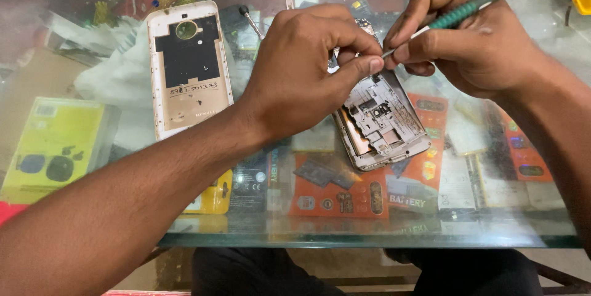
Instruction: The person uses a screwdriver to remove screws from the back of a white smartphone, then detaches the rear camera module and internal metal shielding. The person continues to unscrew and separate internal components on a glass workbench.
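Your left hand (301, 71) was curled shut, thumb and forefinger pinched together at the top edge of the opened phone (381, 124), seemingly to steady it or hold some small part too tiny to make out. Your right hand (474, 37) was closed around a teal-handled screwdriver (486, 0), held like a pen so its thin tip met the phone right beside those pinching fingers, at about 12 o'clock on the handset. The phone lay face down on the glass counter (369, 231), its inner frame and boards exposed, tilted so the top end faced your hands. Its removed back cover (189, 68) lay inside-up at 9 o'clock of the phone, well apart, out of the way of your work. Beneath the glass, orange battery packs (338, 191) showed at 6 o'clock, and a yellow box (55, 148) sat farther out at 9 o'clock.
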